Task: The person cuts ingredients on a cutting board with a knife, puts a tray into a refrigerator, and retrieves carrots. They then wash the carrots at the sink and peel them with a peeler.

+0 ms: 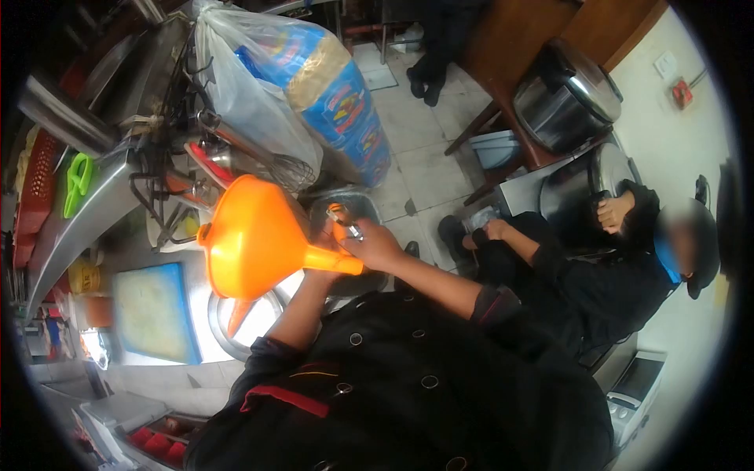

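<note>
My right hand (375,248) is closed around a small tool with a shiny metal end, which looks like a peeler (356,231). Just beside it, my left hand (323,235) grips an orange piece that looks like a carrot (338,227). Much of the left hand is hidden by a large orange funnel (255,239), whose spout crosses in front of my left wrist. Both hands are over a dark bin (369,206). Another carrot (239,317) rests on a round metal plate (221,334) to the left.
A blue-edged cutting board (157,314) lies on the counter. A whisk (290,169) and other utensils hang near a bagged blue pack (338,102). To my right, a person in dark clothes (605,290) sits beside large metal cookers (569,98). Someone's dark shoes (426,85) show farther ahead.
</note>
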The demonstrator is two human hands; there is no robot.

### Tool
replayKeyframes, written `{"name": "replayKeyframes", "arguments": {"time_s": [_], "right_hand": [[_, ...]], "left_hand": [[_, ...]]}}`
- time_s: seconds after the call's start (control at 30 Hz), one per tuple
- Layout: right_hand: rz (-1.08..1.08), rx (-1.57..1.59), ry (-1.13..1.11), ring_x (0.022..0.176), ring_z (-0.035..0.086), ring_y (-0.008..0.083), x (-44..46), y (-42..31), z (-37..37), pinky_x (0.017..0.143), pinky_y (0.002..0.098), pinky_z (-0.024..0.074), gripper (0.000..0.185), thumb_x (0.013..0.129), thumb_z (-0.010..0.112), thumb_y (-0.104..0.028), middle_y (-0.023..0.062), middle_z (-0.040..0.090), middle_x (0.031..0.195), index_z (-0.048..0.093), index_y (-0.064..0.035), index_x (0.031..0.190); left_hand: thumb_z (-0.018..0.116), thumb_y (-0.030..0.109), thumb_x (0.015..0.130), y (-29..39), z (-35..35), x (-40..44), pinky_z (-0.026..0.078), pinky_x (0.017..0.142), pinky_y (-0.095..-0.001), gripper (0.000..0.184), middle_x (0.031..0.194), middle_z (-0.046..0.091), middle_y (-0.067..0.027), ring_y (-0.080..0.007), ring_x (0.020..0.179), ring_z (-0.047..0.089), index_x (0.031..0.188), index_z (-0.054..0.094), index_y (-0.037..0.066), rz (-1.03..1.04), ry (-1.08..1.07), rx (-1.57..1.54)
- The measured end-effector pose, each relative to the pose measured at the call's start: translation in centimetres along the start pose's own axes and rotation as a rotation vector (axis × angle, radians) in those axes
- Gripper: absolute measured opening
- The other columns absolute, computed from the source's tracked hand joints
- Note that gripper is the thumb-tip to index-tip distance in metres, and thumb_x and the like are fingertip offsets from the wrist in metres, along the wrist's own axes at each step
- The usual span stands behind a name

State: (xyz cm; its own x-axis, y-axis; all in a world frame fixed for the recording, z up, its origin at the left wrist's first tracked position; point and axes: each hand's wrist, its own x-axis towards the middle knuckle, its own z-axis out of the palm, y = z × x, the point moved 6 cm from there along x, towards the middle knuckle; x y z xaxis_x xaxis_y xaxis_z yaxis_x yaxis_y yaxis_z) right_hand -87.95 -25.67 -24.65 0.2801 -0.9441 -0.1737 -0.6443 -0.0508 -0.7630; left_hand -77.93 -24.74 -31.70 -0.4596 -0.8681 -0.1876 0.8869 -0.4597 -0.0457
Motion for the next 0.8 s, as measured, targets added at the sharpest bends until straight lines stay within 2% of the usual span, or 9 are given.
{"name": "replayKeyframes", "arguments": {"time_s": [0.17, 0.23, 0.3, 0.37, 0.4, 0.53, 0.63, 0.7, 0.8], "right_hand": [[-0.015, 0.158, 0.083, 0.089, 0.061, 0.0412, 0.9, 1.5, 1.9, 0.075, 0.0467, 0.0481, 0.033, 0.078, 0.062, -0.024, 0.0239, 0.063, 0.091, 0.054, 0.0017, 0.098], [-0.015, 0.161, 0.129, 0.089, 0.061, 0.0412, 1.2, 1.1, 1.2, 0.075, 0.0467, 0.0481, 0.032, 0.078, 0.062, -0.022, 0.0237, 0.063, 0.091, 0.054, 0.0017, 0.098], [0.040, 0.097, 0.094, 0.089, 0.061, 0.0410, 1.2, 1.0, 0.6, 0.076, 0.0468, 0.0483, 0.033, 0.078, 0.062, -0.021, 0.0236, 0.063, 0.092, 0.054, 0.0017, 0.102], [0.024, 0.073, 0.115, 0.090, 0.060, 0.0421, 1.5, 1.4, 1.0, 0.076, 0.0469, 0.0477, 0.035, 0.079, 0.062, -0.022, 0.0244, 0.062, 0.093, 0.053, 0.0013, 0.103], [0.010, 0.046, 0.137, 0.091, 0.058, 0.0432, 1.5, 1.5, 1.0, 0.077, 0.0471, 0.0472, 0.036, 0.079, 0.063, -0.022, 0.0251, 0.061, 0.095, 0.053, 0.0010, 0.105], [-0.016, -0.010, 0.104, 0.087, 0.061, 0.0412, 0.6, -0.4, 0.0, 0.075, 0.0484, 0.0473, 0.031, 0.080, 0.062, -0.024, 0.0239, 0.063, 0.089, 0.054, 0.0009, 0.097], [0.001, -0.022, 0.007, 0.089, 0.059, 0.0420, 0.5, -0.1, 0.9, 0.075, 0.0476, 0.0477, 0.038, 0.082, 0.062, -0.027, 0.0249, 0.062, 0.092, 0.053, 0.0014, 0.105], [-0.081, -0.053, 0.099, 0.087, 0.060, 0.0419, 0.2, -0.6, 0.3, 0.075, 0.0476, 0.0479, 0.036, 0.083, 0.060, -0.028, 0.0248, 0.062, 0.091, 0.053, 0.0008, 0.104], [-0.037, -0.072, 0.099, 0.087, 0.060, 0.0421, 0.2, -0.4, 0.0, 0.075, 0.0482, 0.0477, 0.035, 0.085, 0.057, -0.029, 0.0248, 0.062, 0.092, 0.053, 0.0005, 0.104]], "left_hand": [[0.049, 0.035, 0.094, 0.1, -1.6, -0.9, 0.047, 0.089, -0.0434, 0.032, 0.103, 0.063, -0.0101, -0.0264, 0.090, 0.061, 0.111, 0.058, 0.008, 0.052, 0.224, 0.039], [0.049, 0.039, 0.094, 1.1, -0.5, -1.1, 0.051, 0.081, -0.0404, 0.035, 0.101, 0.062, -0.0096, -0.0245, 0.086, 0.061, 0.110, 0.057, 0.009, 0.047, 0.047, 0.157], [0.051, 0.040, 0.093, 1.9, -1.3, -1.4, 0.054, 0.076, -0.0366, 0.037, 0.100, 0.064, -0.0074, -0.0213, 0.088, 0.063, 0.117, 0.054, 0.013, 0.105, 0.083, 0.270], [0.043, 0.043, 0.095, 3.2, -3.8, -1.9, 0.051, 0.063, -0.0316, 0.036, 0.089, 0.059, -0.0059, -0.0191, 0.076, 0.059, 0.113, 0.054, 0.013, 0.178, 0.234, 0.332], [0.042, 0.043, 0.096, 2.5, -1.9, -2.4, 0.050, 0.062, -0.0312, 0.034, 0.086, 0.057, -0.0044, -0.0181, 0.073, 0.057, 0.114, 0.053, 0.015, 0.162, 0.160, 0.391], [0.042, 0.042, 0.096, 1.2, -0.2, -3.5, 0.050, 0.065, -0.0305, 0.034, 0.089, 0.058, -0.0038, -0.0176, 0.075, 0.057, 0.114, 0.053, 0.015, 0.197, 0.357, 0.324], [0.043, 0.041, 0.095, 1.1, -1.2, -3.4, 0.050, 0.069, -0.0302, 0.034, 0.094, 0.060, -0.0029, -0.0178, 0.080, 0.058, 0.115, 0.054, 0.015, 0.112, 0.305, 0.314], [0.046, 0.041, 0.095, 0.8, -0.5, -2.8, 0.049, 0.086, -0.0403, 0.039, 0.107, 0.061, -0.0092, -0.0245, 0.096, 0.060, 0.119, 0.053, 0.011, -0.001, 0.074, 0.182], [0.045, 0.042, 0.095, 0.9, 0.1, -2.6, 0.047, 0.088, -0.0396, 0.042, 0.107, 0.061, -0.0081, -0.0234, 0.098, 0.059, 0.119, 0.053, 0.009, 0.114, 0.161, 0.416]]}}
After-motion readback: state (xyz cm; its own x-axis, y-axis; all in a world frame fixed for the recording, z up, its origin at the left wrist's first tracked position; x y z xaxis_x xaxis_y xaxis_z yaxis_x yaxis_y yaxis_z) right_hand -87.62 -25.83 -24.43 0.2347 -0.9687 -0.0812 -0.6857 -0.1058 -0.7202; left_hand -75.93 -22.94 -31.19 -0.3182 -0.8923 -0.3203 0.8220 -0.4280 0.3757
